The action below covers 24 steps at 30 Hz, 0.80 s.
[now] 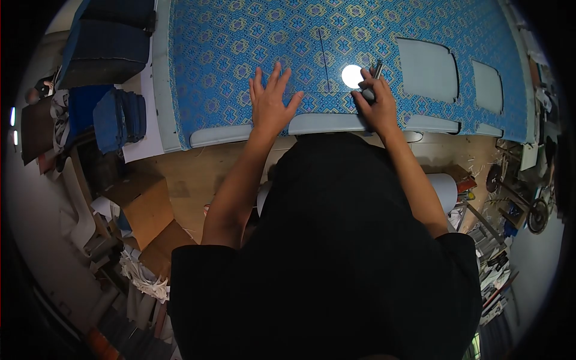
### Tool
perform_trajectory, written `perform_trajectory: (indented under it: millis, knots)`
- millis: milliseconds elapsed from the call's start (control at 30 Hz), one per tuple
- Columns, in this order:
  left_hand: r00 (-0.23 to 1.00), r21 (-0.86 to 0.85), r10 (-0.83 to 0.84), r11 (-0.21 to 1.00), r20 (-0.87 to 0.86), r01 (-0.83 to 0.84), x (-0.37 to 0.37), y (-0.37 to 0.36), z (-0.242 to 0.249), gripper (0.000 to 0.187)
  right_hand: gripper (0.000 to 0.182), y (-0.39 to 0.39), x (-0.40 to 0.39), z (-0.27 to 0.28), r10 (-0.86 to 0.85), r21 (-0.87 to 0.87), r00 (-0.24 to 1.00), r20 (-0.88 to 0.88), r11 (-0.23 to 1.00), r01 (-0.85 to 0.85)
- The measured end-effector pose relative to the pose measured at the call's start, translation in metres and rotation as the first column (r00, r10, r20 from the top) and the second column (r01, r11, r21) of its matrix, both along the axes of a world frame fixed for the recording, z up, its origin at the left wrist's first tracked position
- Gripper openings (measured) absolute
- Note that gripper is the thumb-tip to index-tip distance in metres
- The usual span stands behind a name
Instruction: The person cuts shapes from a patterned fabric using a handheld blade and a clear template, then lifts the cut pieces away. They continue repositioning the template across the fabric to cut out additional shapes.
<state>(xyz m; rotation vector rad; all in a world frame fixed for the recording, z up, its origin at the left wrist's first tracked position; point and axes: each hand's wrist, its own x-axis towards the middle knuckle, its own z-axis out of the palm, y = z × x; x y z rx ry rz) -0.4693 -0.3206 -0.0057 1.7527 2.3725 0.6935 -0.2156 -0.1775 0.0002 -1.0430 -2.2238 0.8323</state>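
Blue patterned fabric (240, 54) with gold and purple motifs covers the table. My left hand (274, 103) lies on it palm down, its fingers spread and nothing in it. To the right, my right hand (378, 102) holds a slim dark tool (378, 69), perhaps a pen or a cutter, pointing away from me. A bright white round spot (352, 77) shows just left of that hand's fingers. Between the hands a thin dark line (324, 60) runs across the fabric. A pale grey panel with rounded corners (427, 69) lies right of my right hand.
A smaller grey panel (487, 86) lies farther right. Pale pieces (327, 123) line the near table edge. Folded dark blue fabric (120, 120) is stacked at the left. An open cardboard box (141, 210) stands on the floor at lower left. Metal stands and scraps are at the right.
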Motion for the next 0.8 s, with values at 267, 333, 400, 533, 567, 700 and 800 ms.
perform_trajectory:
  millis: [267, 333, 400, 533, 567, 700, 800]
  knots:
    - [1.0, -0.02, -0.004, 1.0, 0.019, 0.005, -0.001, 0.0001, 0.0007, 0.063, 0.03, -0.0003, -0.0004, -0.0019, -0.011, 0.019, 1.0, -0.004, 1.0, 0.011]
    - [1.0, -0.027, -0.004, 1.0, 0.016, 0.004, -0.0005, -0.0004, 0.0008, 0.063, 0.031, -0.0009, 0.0, -0.0023, -0.013, 0.011, 1.0, -0.001, 1.0, 0.013]
    - [1.0, -0.023, -0.004, 1.0, 0.029, 0.004, -0.0005, -0.0002, 0.001, 0.063, 0.031, -0.0008, 0.0001, -0.0032, -0.014, 0.008, 1.0, -0.006, 1.0, 0.014]
    - [1.0, -0.028, -0.007, 1.0, 0.013, 0.007, -0.0006, 0.0001, 0.0004, 0.063, 0.03, -0.0008, -0.0001, -0.0019, -0.016, 0.008, 1.0, -0.009, 1.0, 0.016]
    - [1.0, -0.033, -0.008, 0.999, 0.006, 0.008, -0.0008, -0.0002, -0.0001, 0.063, 0.03, -0.0011, -0.0001, -0.0025, -0.017, 0.006, 1.0, -0.016, 1.0, 0.017]
    - [1.0, -0.044, -0.006, 0.999, -0.003, 0.006, 0.0004, 0.0002, 0.0022, 0.063, 0.03, -0.0014, 0.0002, -0.0034, -0.013, 0.017, 1.0, -0.02, 1.0, 0.014]
    - [1.0, -0.054, -0.007, 0.999, -0.013, 0.006, 0.0001, 0.0005, 0.0011, 0.063, 0.03, -0.0013, 0.0, -0.0038, -0.016, 0.026, 1.0, -0.01, 1.0, 0.017]
